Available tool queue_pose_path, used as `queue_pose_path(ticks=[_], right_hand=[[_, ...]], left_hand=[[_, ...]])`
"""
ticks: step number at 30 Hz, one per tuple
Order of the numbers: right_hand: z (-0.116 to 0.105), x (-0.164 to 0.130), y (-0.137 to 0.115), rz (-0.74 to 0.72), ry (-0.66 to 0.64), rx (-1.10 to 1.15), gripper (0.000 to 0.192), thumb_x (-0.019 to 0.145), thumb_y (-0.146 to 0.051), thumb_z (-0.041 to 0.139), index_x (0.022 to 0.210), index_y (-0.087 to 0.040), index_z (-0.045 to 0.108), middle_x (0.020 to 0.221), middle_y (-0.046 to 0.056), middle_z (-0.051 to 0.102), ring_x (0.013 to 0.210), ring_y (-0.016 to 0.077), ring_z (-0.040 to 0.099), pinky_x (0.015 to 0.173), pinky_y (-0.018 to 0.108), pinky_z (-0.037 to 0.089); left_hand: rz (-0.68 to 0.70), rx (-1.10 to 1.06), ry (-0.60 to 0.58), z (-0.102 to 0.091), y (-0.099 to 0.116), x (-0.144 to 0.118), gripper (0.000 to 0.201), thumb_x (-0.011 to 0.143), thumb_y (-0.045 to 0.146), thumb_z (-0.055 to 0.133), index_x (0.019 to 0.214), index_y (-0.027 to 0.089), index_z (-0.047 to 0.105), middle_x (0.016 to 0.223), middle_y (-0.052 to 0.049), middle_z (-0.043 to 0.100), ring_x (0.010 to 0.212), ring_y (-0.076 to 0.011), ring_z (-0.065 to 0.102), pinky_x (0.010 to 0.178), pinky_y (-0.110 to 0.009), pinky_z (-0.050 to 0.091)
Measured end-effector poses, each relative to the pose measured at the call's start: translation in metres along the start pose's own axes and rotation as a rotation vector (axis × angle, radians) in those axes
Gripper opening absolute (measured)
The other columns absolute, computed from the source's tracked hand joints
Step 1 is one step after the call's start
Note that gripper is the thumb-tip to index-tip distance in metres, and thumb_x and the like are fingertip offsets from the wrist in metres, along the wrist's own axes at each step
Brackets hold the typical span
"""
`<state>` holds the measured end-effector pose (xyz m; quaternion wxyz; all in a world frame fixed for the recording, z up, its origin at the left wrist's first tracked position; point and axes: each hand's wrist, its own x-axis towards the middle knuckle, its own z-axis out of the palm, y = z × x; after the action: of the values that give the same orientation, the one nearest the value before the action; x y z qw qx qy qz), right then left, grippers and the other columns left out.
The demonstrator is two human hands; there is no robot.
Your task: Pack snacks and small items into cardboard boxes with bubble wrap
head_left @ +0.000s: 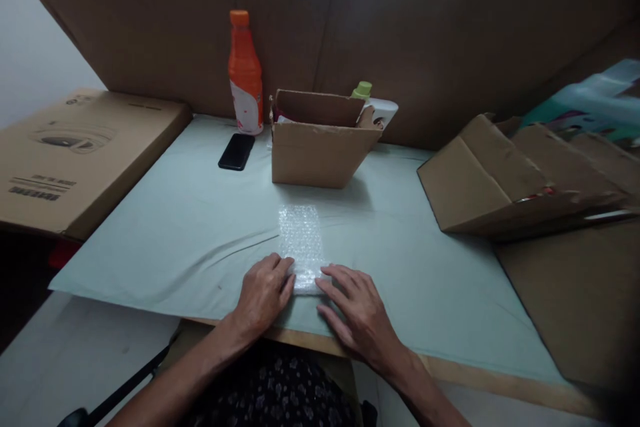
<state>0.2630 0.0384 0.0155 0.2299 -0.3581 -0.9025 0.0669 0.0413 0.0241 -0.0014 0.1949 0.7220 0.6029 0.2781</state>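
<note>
A strip of clear bubble wrap (302, 235) lies flat on the table in front of me, its near end doubled over into a thicker layer. My left hand (265, 288) is curled at the left side of that near end, thumb and fingers gripping its edge. At the right side, my right hand (357, 310) has its fingers spread, with the fingertips touching the wrap's edge and the thumb held apart, lower down. Whether anything lies inside the folded layer I cannot tell.
Beyond the wrap stands an open cardboard box (320, 153), a white bottle with a green cap (383, 110) behind it. A black phone (237, 151) lies beside an orange bottle (245, 73). A large flat carton (85, 153) is left; an open carton (470, 177) sits right on the pale green cloth (165, 233).
</note>
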Motion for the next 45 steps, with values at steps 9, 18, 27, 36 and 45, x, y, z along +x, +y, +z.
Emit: queue_pose_path(ticks=[9,18,27,36,45], right_hand=[[0.0,0.007,-0.005,0.142,-0.093,0.254,0.028,0.098,-0.022,0.053,0.125,-0.024,0.063,0.106,0.009,0.074,0.098,0.0245,0.067,0.087,0.045,0.053],[0.01,0.021,0.001,0.007,-0.092,-0.022,0.03,0.093,-0.019,0.059,0.122,-0.022,0.065,0.126,0.013,0.068,0.117,0.0317,0.059,0.096,0.053,0.048],[0.005,0.018,-0.014,0.368,-0.09,0.493,0.024,0.096,-0.031,0.056,0.116,-0.024,0.069,0.107,0.008,0.075,0.1,0.0243,0.068,0.088,0.042,0.055],[-0.007,0.014,-0.003,0.57,-0.19,0.912,0.066,0.082,-0.051,0.072,0.139,-0.023,0.054,0.126,0.012,0.068,0.109,0.028,0.066,0.091,0.04,0.055],[-0.012,0.012,0.03,0.694,-0.041,0.88,0.033,0.089,-0.049,0.062,0.099,-0.018,0.069,0.086,0.003,0.068,0.08,0.0199,0.063,0.072,0.029,0.051]], left_hand=[[0.224,-0.087,-0.071,-0.018,0.0,-0.026,0.034,0.095,0.017,0.051,0.128,0.019,0.057,0.103,-0.009,0.069,0.095,-0.0241,0.058,0.088,-0.042,0.046],[0.004,-0.062,0.1,-0.009,-0.013,0.008,0.032,0.093,0.027,0.054,0.123,0.019,0.062,0.11,-0.011,0.064,0.104,-0.0278,0.057,0.094,-0.048,0.047],[-0.659,-1.317,-0.013,-0.016,0.013,-0.03,0.1,0.074,0.04,0.079,0.154,0.013,0.025,0.133,-0.015,0.059,0.12,-0.0238,0.057,0.103,-0.033,0.044],[-0.515,-1.215,-0.119,-0.005,0.019,-0.023,0.077,0.078,0.043,0.076,0.143,0.015,0.046,0.114,-0.01,0.069,0.103,-0.0233,0.062,0.092,-0.032,0.048],[0.328,-0.032,0.367,-0.07,0.02,0.111,0.058,0.091,0.024,0.059,0.146,0.02,0.043,0.146,-0.015,0.05,0.141,-0.0304,0.04,0.116,-0.05,0.033]])
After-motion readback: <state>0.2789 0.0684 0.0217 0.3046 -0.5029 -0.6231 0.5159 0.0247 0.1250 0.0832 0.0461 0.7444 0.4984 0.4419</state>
